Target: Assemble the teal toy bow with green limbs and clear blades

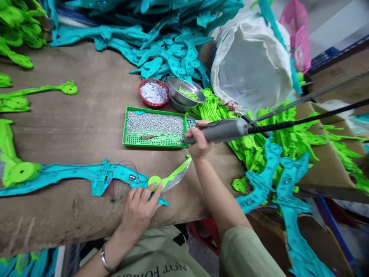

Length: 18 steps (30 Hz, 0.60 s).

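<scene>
My right hand (199, 142) is wrapped round a grey electric screwdriver (223, 130) that hangs on a cable. Its tip end points left, over the right side of a green tray (124, 132) filled with small silver screws (155, 122). My left hand (141, 206) grips the right end of a long blue plastic toy part (77, 171), fingers pressed by a green disc (155, 182). From that disc a green and clear curved blade piece (177, 173) slants up to the right. Thin red and blue wires (111, 186) stick out of the blue part. Another green disc (24, 172) sits at its left end.
Behind the tray stand a red basket (154, 93) of white slips and a metal bowl (186, 94) with green bits. Blue parts (170, 50) are heaped at the back, green parts (273, 134) at right. A white sack (250, 57) stands at the back right. A screwdriver (148, 137) lies in the tray.
</scene>
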### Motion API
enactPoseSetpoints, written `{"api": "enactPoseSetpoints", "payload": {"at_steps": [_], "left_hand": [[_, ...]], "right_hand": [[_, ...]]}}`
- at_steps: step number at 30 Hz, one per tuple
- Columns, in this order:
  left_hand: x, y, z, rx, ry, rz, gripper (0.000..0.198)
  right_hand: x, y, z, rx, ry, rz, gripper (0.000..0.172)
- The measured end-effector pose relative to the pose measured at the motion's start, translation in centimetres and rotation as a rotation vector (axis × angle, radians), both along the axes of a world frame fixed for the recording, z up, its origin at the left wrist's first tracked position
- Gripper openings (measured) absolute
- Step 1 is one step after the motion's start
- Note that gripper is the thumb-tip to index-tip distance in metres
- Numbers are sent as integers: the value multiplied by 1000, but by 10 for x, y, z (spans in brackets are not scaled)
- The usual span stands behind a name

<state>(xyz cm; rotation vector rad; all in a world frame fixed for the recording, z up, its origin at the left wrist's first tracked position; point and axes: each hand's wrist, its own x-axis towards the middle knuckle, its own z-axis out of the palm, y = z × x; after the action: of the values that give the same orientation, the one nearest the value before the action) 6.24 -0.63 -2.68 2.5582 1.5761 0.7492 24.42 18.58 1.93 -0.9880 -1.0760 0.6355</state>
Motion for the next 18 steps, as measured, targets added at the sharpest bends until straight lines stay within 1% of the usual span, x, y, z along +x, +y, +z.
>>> {"api": "enactPoseSetpoints", "payload": {"at_steps": [2,5,8,11,15,18], "left_hand": [[0,0,0,4,-3,4,39],[0,2,1,23,-7,-5,36],[-1,4,3,43,-21,-21,33],[0,4,3,32,-36,-12,32],[0,1,0,11,-8,-5,39],[0,0,-2,1,5,-1,42]], "right_hand": [[0,5,-8,-10,1,8,23],[0,6,-11,-38,-25,-2,22],[-1,6,-9,-67,-31,-18,21],[-3,7,-7,-81,-24,-1,19],[-5,10,-5,-100,-52,30,18],[-5,9,3,-102,-74,11,19]]}}
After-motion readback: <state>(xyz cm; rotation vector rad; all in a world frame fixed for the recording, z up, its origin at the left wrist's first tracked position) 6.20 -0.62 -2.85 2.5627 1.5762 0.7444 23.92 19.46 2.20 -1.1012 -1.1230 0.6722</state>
